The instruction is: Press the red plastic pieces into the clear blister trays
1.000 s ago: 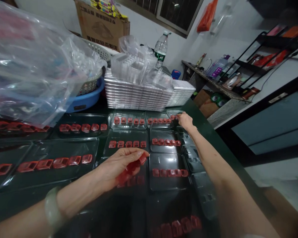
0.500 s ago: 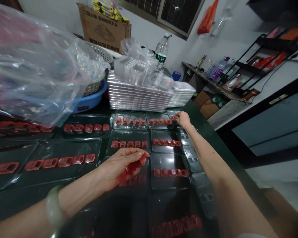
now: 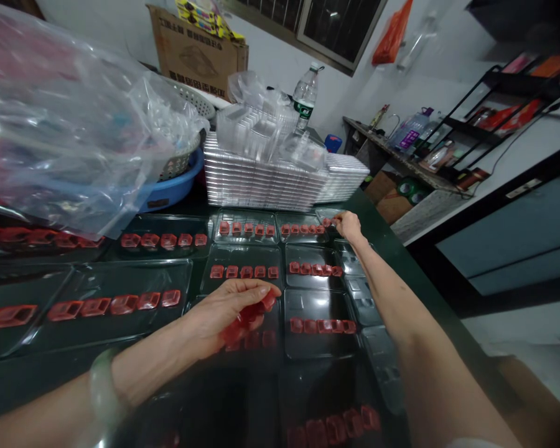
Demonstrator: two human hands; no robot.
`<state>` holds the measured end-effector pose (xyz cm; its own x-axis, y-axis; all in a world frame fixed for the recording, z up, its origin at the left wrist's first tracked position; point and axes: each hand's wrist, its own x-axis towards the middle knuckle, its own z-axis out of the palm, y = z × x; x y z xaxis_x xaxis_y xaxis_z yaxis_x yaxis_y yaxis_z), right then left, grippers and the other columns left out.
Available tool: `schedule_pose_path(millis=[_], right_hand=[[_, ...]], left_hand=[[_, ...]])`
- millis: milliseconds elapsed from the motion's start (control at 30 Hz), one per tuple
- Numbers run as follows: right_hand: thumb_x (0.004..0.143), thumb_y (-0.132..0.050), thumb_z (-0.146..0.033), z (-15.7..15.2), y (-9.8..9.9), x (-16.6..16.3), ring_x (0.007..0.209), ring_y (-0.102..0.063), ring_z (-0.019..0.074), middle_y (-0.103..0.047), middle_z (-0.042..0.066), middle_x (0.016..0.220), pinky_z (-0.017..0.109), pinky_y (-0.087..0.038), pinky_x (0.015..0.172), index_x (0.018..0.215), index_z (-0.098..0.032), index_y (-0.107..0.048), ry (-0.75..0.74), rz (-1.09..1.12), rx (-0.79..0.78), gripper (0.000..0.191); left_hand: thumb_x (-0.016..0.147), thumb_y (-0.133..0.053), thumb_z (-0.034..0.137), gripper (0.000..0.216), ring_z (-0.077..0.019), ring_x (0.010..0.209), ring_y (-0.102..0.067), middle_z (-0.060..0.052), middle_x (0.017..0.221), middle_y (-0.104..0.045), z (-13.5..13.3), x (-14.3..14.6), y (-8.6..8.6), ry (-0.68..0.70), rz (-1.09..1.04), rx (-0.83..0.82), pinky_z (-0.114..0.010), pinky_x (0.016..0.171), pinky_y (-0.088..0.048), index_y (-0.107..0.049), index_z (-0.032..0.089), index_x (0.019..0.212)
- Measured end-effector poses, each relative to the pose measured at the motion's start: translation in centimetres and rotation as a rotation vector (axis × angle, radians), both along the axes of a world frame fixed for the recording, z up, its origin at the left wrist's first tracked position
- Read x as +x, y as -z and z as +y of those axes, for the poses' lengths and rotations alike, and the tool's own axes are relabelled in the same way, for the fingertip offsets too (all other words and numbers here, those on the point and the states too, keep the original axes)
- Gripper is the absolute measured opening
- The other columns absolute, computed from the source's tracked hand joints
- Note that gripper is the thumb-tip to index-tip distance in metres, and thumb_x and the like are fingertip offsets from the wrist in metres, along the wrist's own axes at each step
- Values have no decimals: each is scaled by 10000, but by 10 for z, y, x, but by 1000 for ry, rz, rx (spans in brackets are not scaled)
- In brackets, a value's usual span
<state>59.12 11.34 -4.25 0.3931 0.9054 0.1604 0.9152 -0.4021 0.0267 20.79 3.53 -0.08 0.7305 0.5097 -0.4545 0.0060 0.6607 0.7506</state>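
My left hand [image 3: 236, 305] is closed around several small red translucent plastic cups [image 3: 269, 300], held above the middle trays. Far out to the right, my right hand [image 3: 348, 225] pinches a small red cup [image 3: 327, 222] at the far right clear plastic tray [image 3: 324, 213]; its fingertips are partly hidden. Clear trays lie in rows on the dark green table, many with a line of red cups across them, such as this row of cups [image 3: 323, 326] and another row [image 3: 244, 272]. Trays under my right forearm, such as this one [image 3: 381, 354], hold no red cups.
A tall stack of clear trays [image 3: 261, 180] stands at the table's back, with loose clear containers [image 3: 254, 127] on top. A water bottle [image 3: 305, 96] is behind it. To the left, a large plastic bag [image 3: 65, 124] bulges over a blue basin [image 3: 175, 186]. A cardboard box [image 3: 198, 59] stands behind.
The view has shifted very slightly. My right hand has moved a little at the far right tray, with a red cup still at its fingertips; my left hand keeps its hold.
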Motion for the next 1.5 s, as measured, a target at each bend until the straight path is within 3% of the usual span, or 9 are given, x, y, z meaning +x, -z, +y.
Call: schedule_pose_path(millis=[400, 767, 1033, 1200, 1300, 1400, 1500], right_hand=[[828, -481, -297, -9, -7, -18, 927, -528, 180, -528, 95, 1059, 372, -435, 793, 1019, -106, -525, -63, -111, -163, 274], [824, -490, -303, 27, -27, -8, 855, -557, 160, -559, 57, 990, 343, -468, 728, 1009, -129, -530, -41, -6, -380, 257], [823, -493, -293, 11, -31, -11, 881, -550, 167, -544, 64, 1023, 353, -464, 741, 1045, -138, -512, -50, 85, -247, 271], [803, -514, -286, -9, -63, -18, 822, -568, 165, -590, 66, 943, 330, -458, 720, 1067, -129, -513, -76, 165, -4, 307], [784, -503, -243, -33, -83, -47, 756, -585, 171, -631, 71, 807, 274, -444, 676, 1069, -86, -530, -114, 234, 158, 326], [839, -384, -314, -73, -91, -105, 646, -582, 131, -630, 54, 772, 230, -447, 574, 1063, -103, -521, -209, 348, 257, 337], [746, -539, -377, -121, -87, -173, 600, -566, 111, -621, 23, 755, 208, -438, 524, 973, -159, -555, -462, 744, 354, 316]], left_hand=[[712, -598, 336, 233, -49, 474, -451, 0, 688, -517, -5, 7, -1, 21, 29, -3, -161, 342, -243, -630, 141, 836], [705, -601, 314, 228, -49, 445, -439, -3, 669, -528, -6, 3, 1, 37, -18, 2, -162, 345, -252, -633, 136, 843], [696, -617, 272, 206, -52, 522, -465, -23, 738, -549, 0, -2, -10, -35, -38, -4, -159, 439, -341, -650, 131, 841], [669, -636, 350, 249, -34, 441, -417, -4, 723, -529, -2, 2, -22, 6, -28, 27, -145, 331, -185, -627, 144, 808], [656, -642, 381, 267, -30, 434, -414, 2, 686, -519, -1, 5, -22, -38, -38, 37, -136, 330, -181, -605, 134, 751], [644, -648, 402, 284, -24, 426, -410, 14, 657, -507, 0, 12, -16, -93, -71, 29, -133, 335, -190, -586, 137, 725], [628, -660, 403, 290, -23, 410, -398, 21, 628, -494, -2, 20, -8, -112, -128, 56, -142, 327, -174, -583, 141, 725]])
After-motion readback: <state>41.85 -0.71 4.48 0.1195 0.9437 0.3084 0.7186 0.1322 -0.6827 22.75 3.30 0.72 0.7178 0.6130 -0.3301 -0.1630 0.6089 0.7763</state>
